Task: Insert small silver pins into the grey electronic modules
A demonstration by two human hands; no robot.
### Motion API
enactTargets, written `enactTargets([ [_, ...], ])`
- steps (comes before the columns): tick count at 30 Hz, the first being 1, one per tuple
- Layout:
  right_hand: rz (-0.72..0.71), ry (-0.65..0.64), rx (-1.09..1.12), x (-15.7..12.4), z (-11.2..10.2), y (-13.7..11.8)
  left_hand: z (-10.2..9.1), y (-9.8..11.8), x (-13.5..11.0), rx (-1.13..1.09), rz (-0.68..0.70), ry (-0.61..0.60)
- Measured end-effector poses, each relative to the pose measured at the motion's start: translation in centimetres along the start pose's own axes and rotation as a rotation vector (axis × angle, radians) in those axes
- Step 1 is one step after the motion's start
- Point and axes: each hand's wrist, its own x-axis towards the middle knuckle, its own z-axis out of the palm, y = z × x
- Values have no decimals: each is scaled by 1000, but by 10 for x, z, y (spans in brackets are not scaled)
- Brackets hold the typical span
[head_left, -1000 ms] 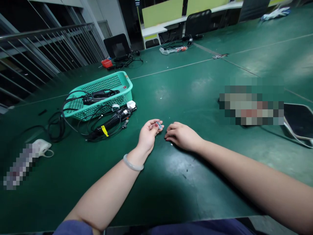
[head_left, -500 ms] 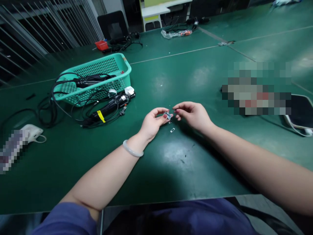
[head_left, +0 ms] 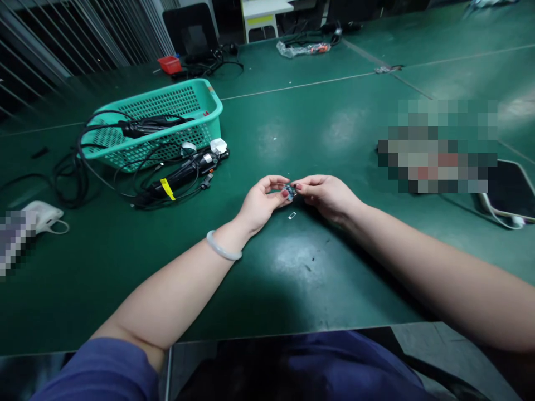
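Between the thumb and fingers of my left hand (head_left: 261, 203) is a small bluish circuit board (head_left: 290, 192), with fine details too small to read. My right hand (head_left: 328, 195) is closed in a pinch at the right edge of that board, its fingertips meeting those of the left hand. The fingers partly cover the board. Just below the hands, a tiny white rectangular frame (head_left: 292, 215) lies flat on the green table (head_left: 251, 301).
To the left stands a turquoise basket (head_left: 154, 145) with black cabled tools in it. Another black tool (head_left: 179, 178) with a yellow label lies before it. A phone (head_left: 512, 189) with a white cable is at the right. Small dark scraps (head_left: 308, 268) lie nearer me.
My right hand has moved left, and its fingertips now touch the board in my left hand; before, a gap separated them. The whole view has shifted slightly.
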Motion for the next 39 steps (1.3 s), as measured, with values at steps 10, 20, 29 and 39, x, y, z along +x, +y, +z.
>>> enactTargets([
  [10,-83,35,-43,-7,13,-2,-1,2,0,-19,-8,25],
  [20,-197,72,-119,-13,18,0,-2,2,0,-28,-15,13],
  [29,-427,265,-627,-15,19,3,2,6,-4,-41,-54,97],
  [39,-427,-27,-1007,2,-5,2,-7,6,4,-111,-55,213],
])
